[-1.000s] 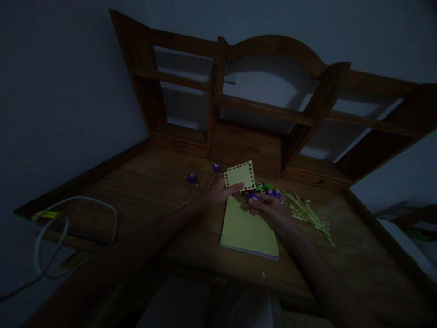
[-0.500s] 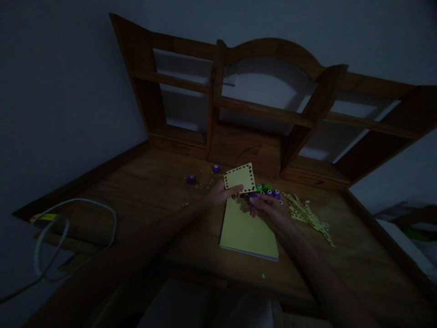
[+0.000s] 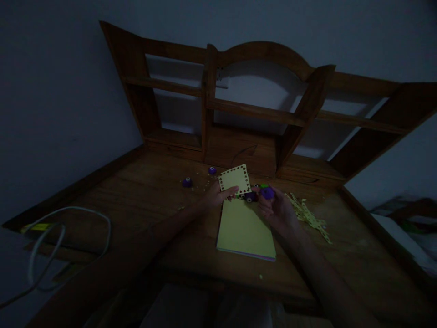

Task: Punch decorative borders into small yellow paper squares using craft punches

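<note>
A pale yellow card (image 3: pixel 235 179) with small punched shapes along its edges is pinched in my left hand (image 3: pixel 215 195), thumb across its lower edge. My right hand (image 3: pixel 282 213) grips a purple paper punch (image 3: pixel 267 193) just right of the card, apart from it. Other punches, purple (image 3: pixel 250 197) and green (image 3: pixel 264 185), cluster partly hidden behind my hands. Below the hands lies a stack of yellow paper (image 3: pixel 245 231).
Two purple punches, one nearer (image 3: pixel 187 182) and one farther (image 3: pixel 212 170), stand left among paper bits. Punched yellow strips (image 3: pixel 309 214) lie right. A wooden shelf (image 3: pixel 244 146) backs the desk. A white cable (image 3: pixel 85 209) loops at left.
My right hand has moved right, carrying the purple punch away from the card and tilting it. The left hand still holds the card. The view has shifted slightly.
</note>
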Demonstrator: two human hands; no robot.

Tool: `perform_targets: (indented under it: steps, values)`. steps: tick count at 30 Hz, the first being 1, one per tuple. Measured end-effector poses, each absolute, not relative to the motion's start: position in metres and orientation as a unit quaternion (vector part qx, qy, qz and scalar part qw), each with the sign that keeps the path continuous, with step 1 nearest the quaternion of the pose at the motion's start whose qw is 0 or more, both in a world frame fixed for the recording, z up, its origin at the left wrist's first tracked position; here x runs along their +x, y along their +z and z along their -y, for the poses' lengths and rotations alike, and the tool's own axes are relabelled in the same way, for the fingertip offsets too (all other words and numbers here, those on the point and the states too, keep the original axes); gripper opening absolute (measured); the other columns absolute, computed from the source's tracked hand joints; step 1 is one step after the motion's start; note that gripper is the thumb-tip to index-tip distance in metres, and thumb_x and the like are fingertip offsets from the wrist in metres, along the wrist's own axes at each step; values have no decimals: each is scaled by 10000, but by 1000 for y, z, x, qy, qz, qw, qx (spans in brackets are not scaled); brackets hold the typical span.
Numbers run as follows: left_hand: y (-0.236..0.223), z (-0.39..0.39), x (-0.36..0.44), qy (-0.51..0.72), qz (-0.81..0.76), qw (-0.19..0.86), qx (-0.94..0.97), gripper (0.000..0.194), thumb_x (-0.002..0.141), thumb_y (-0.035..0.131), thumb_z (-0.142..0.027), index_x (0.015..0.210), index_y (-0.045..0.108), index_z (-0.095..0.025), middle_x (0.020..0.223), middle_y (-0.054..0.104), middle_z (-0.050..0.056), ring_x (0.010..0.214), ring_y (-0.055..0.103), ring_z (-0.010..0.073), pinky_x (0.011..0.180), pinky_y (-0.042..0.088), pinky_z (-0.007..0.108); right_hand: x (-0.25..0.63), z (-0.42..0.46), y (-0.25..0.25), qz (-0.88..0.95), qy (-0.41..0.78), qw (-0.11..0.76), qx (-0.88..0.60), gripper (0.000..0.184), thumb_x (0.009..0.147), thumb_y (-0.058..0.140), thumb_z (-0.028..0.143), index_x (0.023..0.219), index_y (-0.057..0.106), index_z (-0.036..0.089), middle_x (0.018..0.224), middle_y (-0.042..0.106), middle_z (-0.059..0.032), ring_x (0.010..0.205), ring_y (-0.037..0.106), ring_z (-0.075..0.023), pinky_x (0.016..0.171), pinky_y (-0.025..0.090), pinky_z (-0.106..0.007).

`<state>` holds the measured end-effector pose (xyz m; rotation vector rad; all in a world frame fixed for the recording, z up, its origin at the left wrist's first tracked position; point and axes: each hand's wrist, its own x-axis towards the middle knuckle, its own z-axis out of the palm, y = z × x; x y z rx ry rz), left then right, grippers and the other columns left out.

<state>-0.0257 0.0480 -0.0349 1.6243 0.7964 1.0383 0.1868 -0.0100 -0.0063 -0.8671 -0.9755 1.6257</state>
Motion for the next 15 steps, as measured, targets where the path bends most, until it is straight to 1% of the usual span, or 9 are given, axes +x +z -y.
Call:
perform_targets:
  steps: [2, 4, 10, 15]
  values:
    - [-35, -48, -26, 423, -328, 503, 678, 316, 796, 601, -432, 774, 591, -116, 711, 623, 49, 599, 560, 120, 571, 473, 232, 187, 11, -7, 402, 674, 511, -350, 377, 842, 459, 485, 868, 654, 164, 435, 307, 66, 377, 134, -90, 371, 170, -248]
    - [-34, -47, -26, 420, -327, 504, 680, 321, 797, 602, -433, 762, 590, -114, 703, 620, 48, 600, 564, 123, 572, 475, 234, 188, 11, -8, 400, 677, 517, -338, 341, 845, 459, 459, 823, 643, 172, 415, 270, 73, 368, 115, -90, 370, 152, -253]
    - [-33, -45, -25, 417, -332, 501, 683, 320, 797, 603, -429, 754, 589, -113, 683, 615, 42, 593, 570, 125, 563, 480, 233, 188, 11, -9, 404, 672, 524, -333, 316, 840, 464, 458, 816, 627, 188, 397, 266, 72, 362, 122, -99, 380, 157, -259]
    - [-35, -47, -26, 422, -346, 505, 669, 322, 791, 611, -435, 774, 601, -113, 683, 629, 48, 595, 583, 133, 568, 492, 243, 189, 10, -5, 400, 684, 514, -329, 378, 843, 455, 534, 820, 618, 193, 401, 262, 79, 354, 141, -93, 373, 165, -253]
